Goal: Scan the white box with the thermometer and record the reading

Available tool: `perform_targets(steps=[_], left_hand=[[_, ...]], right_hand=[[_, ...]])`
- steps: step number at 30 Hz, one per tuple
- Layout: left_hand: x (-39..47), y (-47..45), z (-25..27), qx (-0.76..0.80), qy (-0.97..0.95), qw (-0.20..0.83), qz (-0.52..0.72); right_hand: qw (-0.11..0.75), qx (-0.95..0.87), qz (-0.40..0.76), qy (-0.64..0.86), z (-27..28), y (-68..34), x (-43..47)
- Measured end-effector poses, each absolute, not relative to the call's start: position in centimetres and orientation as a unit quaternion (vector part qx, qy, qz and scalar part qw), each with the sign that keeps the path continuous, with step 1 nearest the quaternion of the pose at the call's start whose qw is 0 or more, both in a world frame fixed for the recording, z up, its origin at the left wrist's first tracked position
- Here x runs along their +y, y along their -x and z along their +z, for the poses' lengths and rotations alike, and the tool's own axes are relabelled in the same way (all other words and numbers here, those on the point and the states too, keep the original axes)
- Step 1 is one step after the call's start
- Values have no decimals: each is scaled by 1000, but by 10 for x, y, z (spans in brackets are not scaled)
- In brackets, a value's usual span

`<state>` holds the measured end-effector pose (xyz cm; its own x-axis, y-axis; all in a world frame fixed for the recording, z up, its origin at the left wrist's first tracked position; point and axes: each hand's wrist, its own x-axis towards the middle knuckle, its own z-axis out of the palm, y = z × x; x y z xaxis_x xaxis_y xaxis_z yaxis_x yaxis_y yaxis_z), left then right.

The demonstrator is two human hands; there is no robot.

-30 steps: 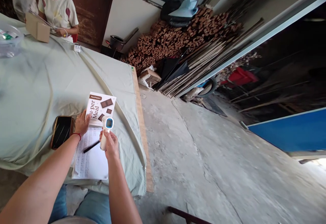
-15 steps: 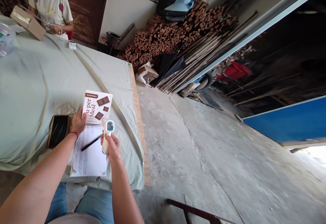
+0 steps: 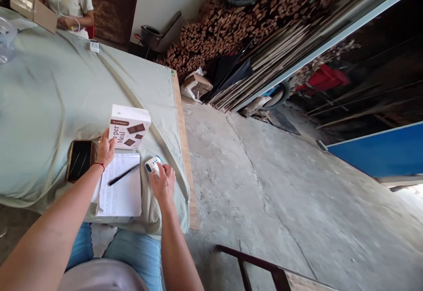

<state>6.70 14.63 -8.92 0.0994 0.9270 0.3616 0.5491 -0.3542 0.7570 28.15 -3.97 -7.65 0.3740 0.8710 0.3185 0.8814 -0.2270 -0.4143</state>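
Thermometer laid down beside the box on the desk (image 3: 49, 88)
Left hand (image 3: 105, 149) steadies the white carton box with brown squares (image 3: 129, 127); right hand (image 3: 162, 181), grip curled around the white-and-blue handheld thermometer (image 3: 151, 165), should rest it flat, clear of the edge.

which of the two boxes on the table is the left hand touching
The white box printed with brown squares, right beside the left hand, next to the phone. The other, a plain brown cardboard box, sits at the far end by another person.
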Motion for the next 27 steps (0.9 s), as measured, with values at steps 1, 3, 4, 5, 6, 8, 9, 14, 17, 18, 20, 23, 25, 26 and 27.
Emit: perform_targets(steps=[1, 3, 4, 5, 6, 8, 9, 14, 17, 18, 20, 23, 25, 26, 27], left_hand=[[147, -67, -89, 529, -706, 223, 415], [149, -68, -88, 540, -704, 223, 404], [149, -69, -86, 543, -703, 228, 399], [148, -69, -83, 544, -701, 237, 396], [146, -70, -81, 544, -697, 248, 397], [138, -69, -75, 546, -685, 258, 407], [131, -67, -72, 547, -681, 255, 415], [79, -47, -66, 524, -709, 244, 404], [55, -40, -68, 488, -753, 240, 371], [50, -40, -69, 477, -768, 228, 361], [44, -42, -72, 459, -800, 196, 332], [39, -46, -77, 449, -834, 165, 275], [37, -47, -80, 453, -841, 154, 251], [35, -47, -80, 456, -842, 150, 245], [34, -47, -80, 458, -843, 146, 242]], right_hand=[[271, -589, -6, 761, -76, -272, -35], [250, -649, 18, 718, -74, -253, -25], [233, -669, 27, 706, -72, -244, -20], [212, -681, 32, 700, -71, -238, -15], [191, -691, 36, 697, -69, -234, -11], [152, -712, 44, 684, -65, -234, -5], [139, -725, 49, 673, -63, -238, -4], [228, -715, 99, 654, -53, -269, -14], [391, -603, 176, 673, -49, -266, -20], [442, -559, 206, 671, -49, -260, -20], [523, -481, 272, 649, -49, -241, -17], [583, -391, 363, 613, -51, -211, -7], [585, -359, 371, 626, -55, -199, 0], [580, -354, 366, 636, -58, -196, 3], [575, -354, 358, 644, -60, -194, 6]])
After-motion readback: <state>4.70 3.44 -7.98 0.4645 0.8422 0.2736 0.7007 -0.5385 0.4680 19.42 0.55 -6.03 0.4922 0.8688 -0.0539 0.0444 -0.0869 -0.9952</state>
